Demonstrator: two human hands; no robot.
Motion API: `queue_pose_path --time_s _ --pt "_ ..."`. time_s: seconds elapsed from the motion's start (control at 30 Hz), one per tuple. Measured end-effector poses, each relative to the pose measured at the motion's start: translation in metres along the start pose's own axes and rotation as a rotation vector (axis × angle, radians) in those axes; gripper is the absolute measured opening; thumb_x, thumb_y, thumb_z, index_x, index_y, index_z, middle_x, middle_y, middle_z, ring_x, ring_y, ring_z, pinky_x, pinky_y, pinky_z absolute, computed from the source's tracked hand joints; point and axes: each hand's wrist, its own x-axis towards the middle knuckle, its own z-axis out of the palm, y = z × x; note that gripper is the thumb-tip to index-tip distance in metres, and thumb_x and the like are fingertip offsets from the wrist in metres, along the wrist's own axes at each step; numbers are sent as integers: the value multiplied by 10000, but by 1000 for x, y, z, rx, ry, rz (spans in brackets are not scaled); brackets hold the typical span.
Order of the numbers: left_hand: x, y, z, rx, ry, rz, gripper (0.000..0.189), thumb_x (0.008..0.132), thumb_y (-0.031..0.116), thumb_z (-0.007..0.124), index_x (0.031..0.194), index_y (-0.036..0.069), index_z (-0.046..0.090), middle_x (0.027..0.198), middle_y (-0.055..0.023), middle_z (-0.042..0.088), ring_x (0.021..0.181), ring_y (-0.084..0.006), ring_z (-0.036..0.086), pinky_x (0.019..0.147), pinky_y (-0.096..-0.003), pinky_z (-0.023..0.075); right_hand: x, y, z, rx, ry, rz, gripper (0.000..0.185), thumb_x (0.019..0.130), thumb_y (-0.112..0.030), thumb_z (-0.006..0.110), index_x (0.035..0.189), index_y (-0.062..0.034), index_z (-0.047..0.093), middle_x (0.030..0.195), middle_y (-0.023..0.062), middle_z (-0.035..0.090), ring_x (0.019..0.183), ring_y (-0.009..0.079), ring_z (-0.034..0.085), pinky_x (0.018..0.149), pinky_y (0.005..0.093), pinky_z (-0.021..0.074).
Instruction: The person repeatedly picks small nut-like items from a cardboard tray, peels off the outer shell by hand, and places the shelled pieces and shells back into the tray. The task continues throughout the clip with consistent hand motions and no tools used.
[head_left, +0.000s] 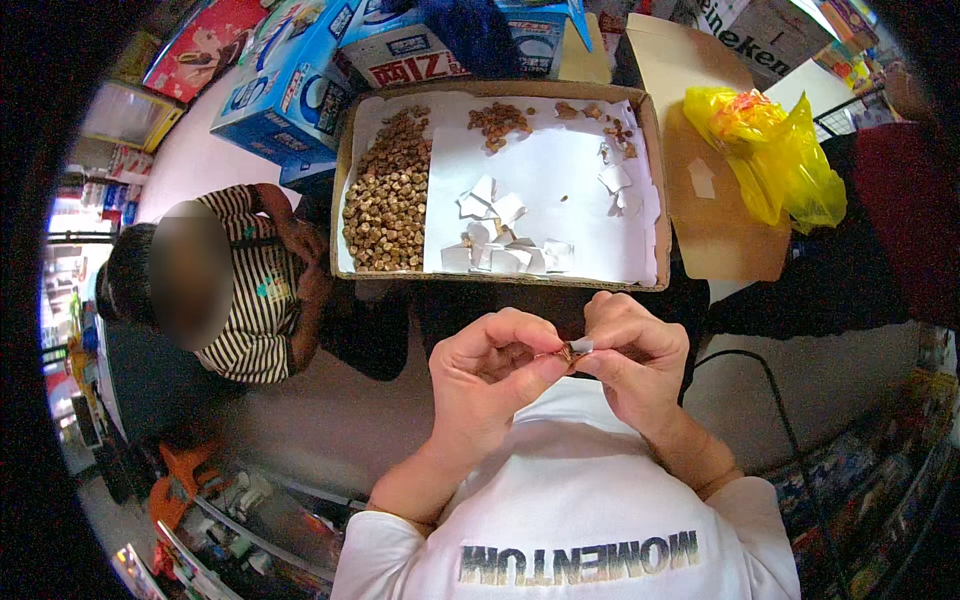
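Observation:
Just in front of my chest, my left hand (499, 367) pinches a small brown piece (564, 354) between thumb and fingertips. My right hand (636, 352) meets it there, its thumb and fingers on a small pale flat scrap (581, 346) against that piece. Fingers hide most of both, so the scrap's material is unclear. Beyond my hands is a shallow cardboard box (501, 282) lined with white paper (540, 169). Many small brown nut-like pieces (386, 217) fill its left side. White paper scraps (491, 206) lie across the middle and near edge.
Smaller reddish-brown bits (498, 124) lie at the box's far side, with others (619, 136) at the far right. Blue printed cartons (289, 97) stand behind. A yellow plastic bag (772, 157) rests on cardboard (690, 240) at right. A person in a striped shirt (251, 277) sits at left.

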Motion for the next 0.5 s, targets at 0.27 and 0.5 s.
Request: queue_pose_path --time_s 0.27,0.5 --pt "-4 -8 5 241 -35 255 174 738 -116 598 879 -15 610 925 -111 562 804 -119 549 675 -204 452 -13 0 14 139 153 -9 117 698 66 674 757 6 592 705 46 531 611 109 446 540 230 331" --pt "-5 -6 8 409 1 321 184 728 -125 601 868 -8 629 923 -119 570 794 -120 549 601 -187 431 -13 -6 18 -90 169 -102 126 704 82 651 779 1 590 713 58 531 610 112 453 521 226 327"
